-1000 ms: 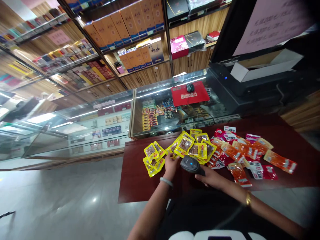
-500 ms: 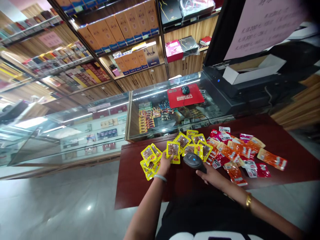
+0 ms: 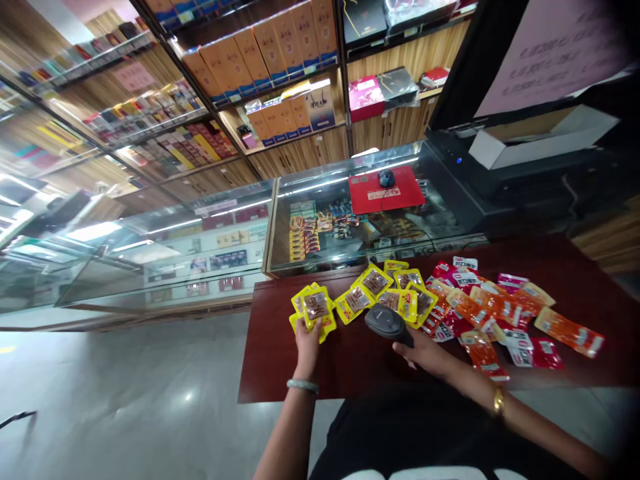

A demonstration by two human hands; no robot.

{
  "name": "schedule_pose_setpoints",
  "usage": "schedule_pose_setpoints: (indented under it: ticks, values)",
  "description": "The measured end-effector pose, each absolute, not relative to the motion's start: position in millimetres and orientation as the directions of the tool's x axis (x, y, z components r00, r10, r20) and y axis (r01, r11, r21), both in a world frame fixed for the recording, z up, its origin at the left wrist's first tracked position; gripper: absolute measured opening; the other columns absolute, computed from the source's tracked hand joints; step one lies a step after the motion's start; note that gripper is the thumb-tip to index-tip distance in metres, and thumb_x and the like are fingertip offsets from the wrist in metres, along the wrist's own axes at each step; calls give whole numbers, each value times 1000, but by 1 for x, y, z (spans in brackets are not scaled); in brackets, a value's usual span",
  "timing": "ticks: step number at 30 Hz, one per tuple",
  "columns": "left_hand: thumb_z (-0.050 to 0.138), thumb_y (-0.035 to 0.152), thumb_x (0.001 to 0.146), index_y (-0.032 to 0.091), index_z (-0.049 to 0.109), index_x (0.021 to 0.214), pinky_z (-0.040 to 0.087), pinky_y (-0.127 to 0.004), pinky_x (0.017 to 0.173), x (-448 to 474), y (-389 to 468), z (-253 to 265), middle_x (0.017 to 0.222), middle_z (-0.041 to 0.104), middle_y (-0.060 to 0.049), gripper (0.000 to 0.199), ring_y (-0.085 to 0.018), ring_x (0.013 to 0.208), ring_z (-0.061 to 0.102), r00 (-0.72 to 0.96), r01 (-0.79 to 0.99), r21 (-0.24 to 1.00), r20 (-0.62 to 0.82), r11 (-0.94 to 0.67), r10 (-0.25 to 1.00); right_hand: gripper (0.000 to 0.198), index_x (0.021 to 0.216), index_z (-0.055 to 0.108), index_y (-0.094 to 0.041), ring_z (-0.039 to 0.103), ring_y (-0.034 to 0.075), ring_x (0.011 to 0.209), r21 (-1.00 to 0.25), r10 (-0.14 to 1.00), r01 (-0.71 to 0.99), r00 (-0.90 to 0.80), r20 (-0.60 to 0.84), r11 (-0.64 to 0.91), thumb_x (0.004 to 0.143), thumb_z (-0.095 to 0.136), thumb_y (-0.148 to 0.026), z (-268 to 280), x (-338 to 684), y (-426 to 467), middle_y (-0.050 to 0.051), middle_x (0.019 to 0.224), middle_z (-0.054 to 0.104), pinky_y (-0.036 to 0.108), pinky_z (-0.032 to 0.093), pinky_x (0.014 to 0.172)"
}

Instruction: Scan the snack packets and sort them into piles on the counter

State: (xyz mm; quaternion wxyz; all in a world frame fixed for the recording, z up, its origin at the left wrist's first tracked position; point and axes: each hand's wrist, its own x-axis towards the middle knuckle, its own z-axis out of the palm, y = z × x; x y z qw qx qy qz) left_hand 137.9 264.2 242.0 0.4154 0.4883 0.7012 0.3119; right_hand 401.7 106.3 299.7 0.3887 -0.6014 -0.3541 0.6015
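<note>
My left hand [image 3: 307, 343] grips a yellow-edged snack packet [image 3: 316, 304] with a clear window showing brown food. It is held over a small pile of similar yellow packets [image 3: 299, 300] at the table's left. My right hand [image 3: 420, 348] is wrapped round the handle of a dark barcode scanner [image 3: 386, 321], its head pointing left. Just beyond the scanner lies another group of yellow packets [image 3: 375, 281], partly overlapping. To the right, red and orange snack packets [image 3: 483, 305] are heaped together.
The packets lie on a dark red wooden table [image 3: 275, 363]. Behind it runs a glass display counter [image 3: 320, 190] bearing a red mat [image 3: 363, 193] and a computer mouse [image 3: 387, 178]. A white open box [image 3: 543, 143] sits at the right. Stocked shelves line the back wall.
My left hand has moved left with a yellow packet, from the middle group to over the left pile. The scanner in my right hand stays about where it was. The view has shifted slightly.
</note>
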Motion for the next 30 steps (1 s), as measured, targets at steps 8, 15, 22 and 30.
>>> schedule_pose_setpoints:
  ticks: [8,15,22,30]
  values:
    - [68,34,77,21,47,133,27,-41,112,194,274,241,144,45,-13,61,-30,135,37,335,906,308,-96,-292,938,75,115,56,-17,44,11,41,-889,889,-48,35,-457,-455,70,63,-76,292,402,98,-3,60,58,24,38,42]
    - [81,43,61,14,60,107,36,-42,99,243,297,223,121,59,-18,59,-35,118,50,386,922,144,-313,-359,868,76,124,62,-19,65,32,93,-943,941,33,81,-328,-331,70,66,-73,298,406,94,10,95,73,45,54,81]
    - [73,32,75,18,55,104,44,-29,79,211,289,221,95,69,-7,37,-22,89,66,328,835,548,-435,-43,838,71,124,60,-18,62,21,63,-926,913,-1,162,-374,-378,75,63,-70,296,410,92,5,78,69,35,54,62]
    - [76,29,66,16,55,102,48,-31,77,191,272,223,101,68,-11,44,-23,89,65,277,713,698,-373,71,886,70,122,59,-18,54,16,50,-935,931,5,90,-354,-356,76,60,-71,299,401,102,1,65,62,29,47,50]
